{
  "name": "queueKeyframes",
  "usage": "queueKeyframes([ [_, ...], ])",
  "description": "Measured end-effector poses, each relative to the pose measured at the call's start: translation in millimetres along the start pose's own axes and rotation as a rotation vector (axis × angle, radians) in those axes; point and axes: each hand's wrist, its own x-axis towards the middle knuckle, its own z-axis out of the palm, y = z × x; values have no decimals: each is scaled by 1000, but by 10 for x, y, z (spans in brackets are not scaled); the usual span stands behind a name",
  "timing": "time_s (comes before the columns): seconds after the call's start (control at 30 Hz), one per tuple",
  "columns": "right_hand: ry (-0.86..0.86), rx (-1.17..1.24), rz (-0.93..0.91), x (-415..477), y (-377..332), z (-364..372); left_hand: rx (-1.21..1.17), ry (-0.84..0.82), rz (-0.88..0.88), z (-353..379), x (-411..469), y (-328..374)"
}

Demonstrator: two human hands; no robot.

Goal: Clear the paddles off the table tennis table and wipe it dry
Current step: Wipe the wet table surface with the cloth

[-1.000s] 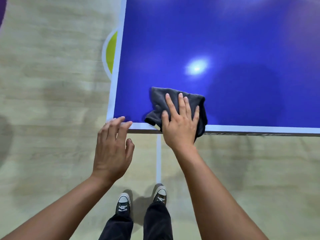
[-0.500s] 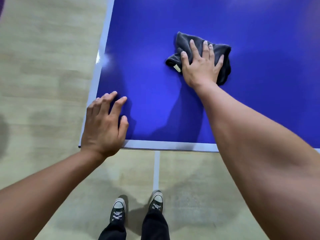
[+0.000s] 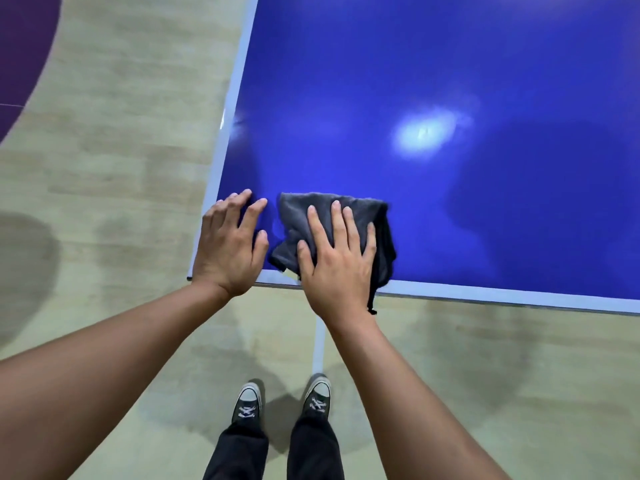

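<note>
Right hand (image 3: 337, 263) flat, fingers straight, pressing grey cloth (image 3: 349, 230) on blue worktop (image 3: 450, 81) at near edge; half a second ago it was farther in, now pulled back, cloth corner hanging over the white border. Left hand (image 3: 227, 247) open, fingers spread, resting on near-left corner, just beside cloth. Glare spot on worktop. Sneakers (image 3: 247, 405) on wood floor (image 3: 121, 202) below.

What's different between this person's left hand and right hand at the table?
The left hand lies on the bare blue table at its corner; the right hand lies on a grey cloth further along the near edge. The left hand's fingers are slightly arched; the right hand's are straight and spread. Both are palm down, gripping nothing.
</note>
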Motion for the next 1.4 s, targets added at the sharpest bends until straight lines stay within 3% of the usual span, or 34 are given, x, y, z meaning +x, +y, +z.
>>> queueKeyframes([
  [0.37, 34, -64, -78, -111, -62, -180, 60, -285, -59, -302, -597, 157],
  [0.7, -350, -166, -40, -105, -391, -549, 71, -475, -139, -616, -1115, 220],
  [0.93, -477, -46, -9, -9, -515, -677, 63, -390, -66, -1041, -1236, 26],
  [1.1, -239, 71, 32, 100, -897, -783, 0, -236, 6, -1397, -1092, -403],
  [1.4, 154, 174, 64, 765, -2318, -1057, -40, 9, 88, -2194, -456, -1614],
])
